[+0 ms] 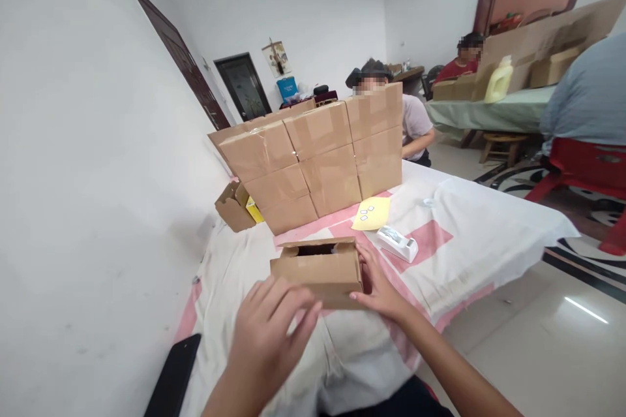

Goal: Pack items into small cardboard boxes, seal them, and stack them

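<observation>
"One brown box (pixel 313 273) is lying on the cloth (pixel 229 299), yes? How are the hands at it?"

"Yes. The right hand (pixel 379 286) holds the right end of the box, with the thumb on the near side and the fingers around the corner. The left hand (pixel 271 319) is before the near side, toward the left. Its fingers are bent, with a narrow gap to the thumb; if it touches the box, I cannot tell."

"Is the box heavy, in your opinion?"

"I judge it light, because it is only cardboard. But the opening on top is dark, so I cannot tell what is inside. The walls should be rather stiff, and the surface not very slippery."

"Then where is the good place to hold?"

"At the two ends, I think, low down, where the corners give strength. The rim of the opening is probably weaker; a hard squeeze there could make a fold."

"And what is around the box?"

"The tape holder (pixel 397 244) is beyond it to the right, and the yellow paper (pixel 372 213) a little farther. A cardboard wall (pixel 327 162) stands behind the box, apart from it."
</observation>
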A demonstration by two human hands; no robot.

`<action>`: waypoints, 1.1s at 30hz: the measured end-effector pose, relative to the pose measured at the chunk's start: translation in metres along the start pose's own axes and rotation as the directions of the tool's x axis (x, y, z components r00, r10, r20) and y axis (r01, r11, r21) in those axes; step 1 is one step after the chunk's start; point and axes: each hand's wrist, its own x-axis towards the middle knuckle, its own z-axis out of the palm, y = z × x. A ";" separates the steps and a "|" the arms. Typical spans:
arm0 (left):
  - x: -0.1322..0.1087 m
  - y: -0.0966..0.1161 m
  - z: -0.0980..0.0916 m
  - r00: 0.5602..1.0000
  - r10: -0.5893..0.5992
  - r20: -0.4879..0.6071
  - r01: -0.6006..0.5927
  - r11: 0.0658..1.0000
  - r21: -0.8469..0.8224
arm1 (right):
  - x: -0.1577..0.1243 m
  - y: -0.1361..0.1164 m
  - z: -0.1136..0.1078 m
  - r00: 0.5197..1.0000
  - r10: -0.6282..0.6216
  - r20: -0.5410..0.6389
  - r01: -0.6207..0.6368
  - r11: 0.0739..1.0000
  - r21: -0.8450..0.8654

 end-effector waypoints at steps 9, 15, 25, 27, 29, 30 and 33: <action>0.031 -0.032 0.091 0.976 -0.172 0.134 0.178 0.984 -0.033 | 0.003 -0.009 -0.005 0.998 -0.058 -0.033 0.059 0.998 0.001; 0.050 -0.026 0.088 0.945 -0.201 0.256 0.252 0.950 -0.184 | 0.023 -0.028 -0.019 0.985 -0.161 -0.062 0.159 0.986 -0.043; 0.059 -0.025 0.107 0.889 -0.273 0.367 0.389 0.872 -0.295 | 0.027 -0.018 -0.011 0.974 -0.203 -0.096 0.205 0.979 0.011; 0.059 -0.026 0.113 0.869 -0.306 0.389 0.439 0.839 -0.322 | 0.026 -0.017 -0.011 0.979 -0.180 -0.093 0.183 0.983 0.023; 0.060 -0.027 0.117 0.852 -0.348 0.392 0.484 0.809 -0.334 | 0.025 -0.016 -0.012 0.983 -0.166 -0.085 0.169 0.985 0.033; 0.060 -0.027 0.119 0.844 -0.368 0.391 0.503 0.797 -0.334 | 0.024 -0.016 -0.012 0.983 -0.166 -0.072 0.169 0.985 0.038; 0.063 -0.027 0.122 0.826 -0.400 0.398 0.535 0.778 -0.328 | 0.024 -0.017 -0.013 0.983 -0.183 0.006 0.182 0.983 0.022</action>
